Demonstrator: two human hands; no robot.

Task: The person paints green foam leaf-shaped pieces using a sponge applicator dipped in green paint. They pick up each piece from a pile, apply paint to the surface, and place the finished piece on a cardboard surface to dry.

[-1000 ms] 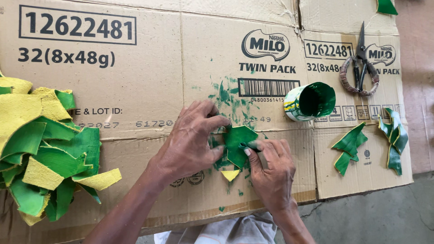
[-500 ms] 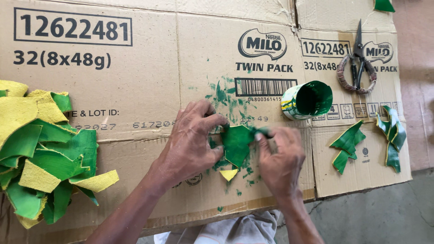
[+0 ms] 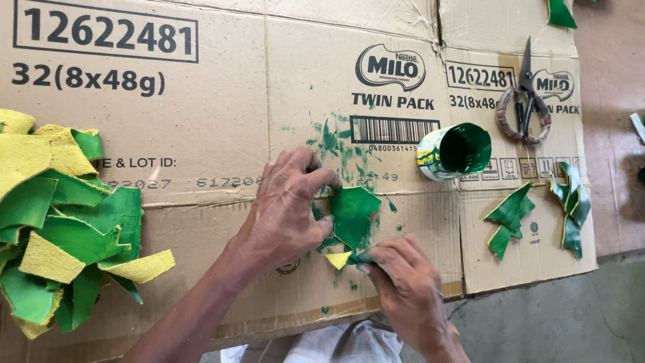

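Flattened cardboard [image 3: 201, 222] covers the floor; the left hand [image 3: 285, 215] pins a green leaf piece [image 3: 353, 214], the right hand [image 3: 403, 282] pinching its yellow tip [image 3: 338, 259].

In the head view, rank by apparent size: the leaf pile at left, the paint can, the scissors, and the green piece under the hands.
1. Leaf pile, clearly largest.
2. Scissors, green piece and paint can: too close to rank; hands partly cover the green piece.
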